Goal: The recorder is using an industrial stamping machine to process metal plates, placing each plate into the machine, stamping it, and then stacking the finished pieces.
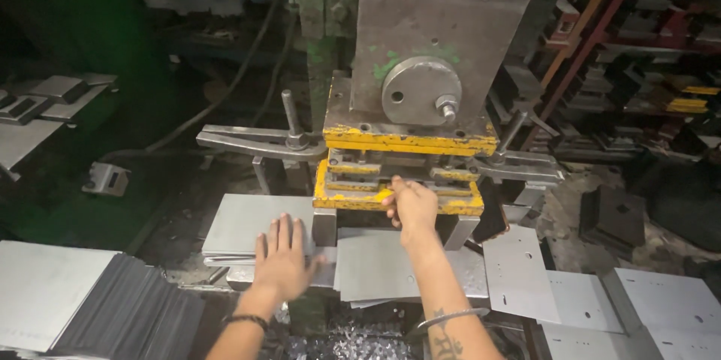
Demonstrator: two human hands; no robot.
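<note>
At the far left a fanned stack of thin grey metal sheets (90,307) lies at the edge of the bench. Right of it, the left hand (282,259) rests flat, fingers spread wide, on a stack of blank steel sheets (251,225) just left of the press die; it grips nothing. In the middle stands the punch press, its grey ram block (443,37) above a yellow-edged die set (398,172). A single steel sheet (375,266) lies in front of the die, its far edge running under the yellow lower plate. The right hand (411,206) reaches to that far edge at the mouth of the die, fingers curled down; whether they pinch the sheet cannot be told. To the right, punched sheets with small holes (526,274) lie overlapping on the bench.
</note>
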